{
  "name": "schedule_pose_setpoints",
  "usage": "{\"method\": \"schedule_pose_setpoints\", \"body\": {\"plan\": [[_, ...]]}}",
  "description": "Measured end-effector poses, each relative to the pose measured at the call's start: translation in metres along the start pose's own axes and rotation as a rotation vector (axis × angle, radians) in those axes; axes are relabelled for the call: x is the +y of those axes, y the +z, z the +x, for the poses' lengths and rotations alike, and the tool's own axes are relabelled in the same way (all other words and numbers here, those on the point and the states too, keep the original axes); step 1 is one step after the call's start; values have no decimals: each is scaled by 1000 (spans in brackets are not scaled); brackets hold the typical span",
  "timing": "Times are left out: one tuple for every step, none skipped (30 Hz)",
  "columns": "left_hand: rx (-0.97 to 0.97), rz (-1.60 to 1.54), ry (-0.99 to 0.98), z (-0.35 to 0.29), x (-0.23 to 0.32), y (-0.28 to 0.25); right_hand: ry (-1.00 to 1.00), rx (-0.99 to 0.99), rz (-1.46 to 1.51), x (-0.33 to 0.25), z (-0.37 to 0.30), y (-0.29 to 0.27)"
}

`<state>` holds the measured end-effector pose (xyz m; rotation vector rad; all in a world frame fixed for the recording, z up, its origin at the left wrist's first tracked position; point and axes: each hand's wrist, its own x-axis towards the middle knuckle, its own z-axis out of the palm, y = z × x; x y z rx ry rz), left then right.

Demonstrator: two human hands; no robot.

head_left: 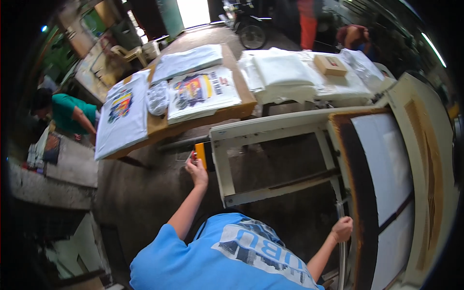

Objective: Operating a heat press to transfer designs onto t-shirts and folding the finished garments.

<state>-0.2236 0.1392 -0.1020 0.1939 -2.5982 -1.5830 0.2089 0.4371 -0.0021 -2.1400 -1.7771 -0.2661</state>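
Orange-handled flat squeegee (201, 154) clamped in the left hand (195, 169), held out beside the cream-painted wooden printing frame stand (270, 128). Right hand (342, 228) is fisted on the dark rusty rim of the tilted white-mesh screen (360, 203). Judged step: readying the screen between prints. Floor between stand and wooden table of printed white shirts (159, 125) leaves arm room.
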Motion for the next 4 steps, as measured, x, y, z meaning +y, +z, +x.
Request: {"method": "schedule_pose_setpoints", "body": {"plan": [[18, 20, -7, -3, -7, 3, -21, 24, 2, 4, 9, 8], [40, 43, -21, -11, -13, 5, -48, 47, 4, 9, 20, 17], [38, 59, -22, -19, -11, 6, -51, 17, -28, 12, 30, 24], [27, 79, -31, -29, 2, 4, -69, 23, -42, 17, 40, 31]]}}
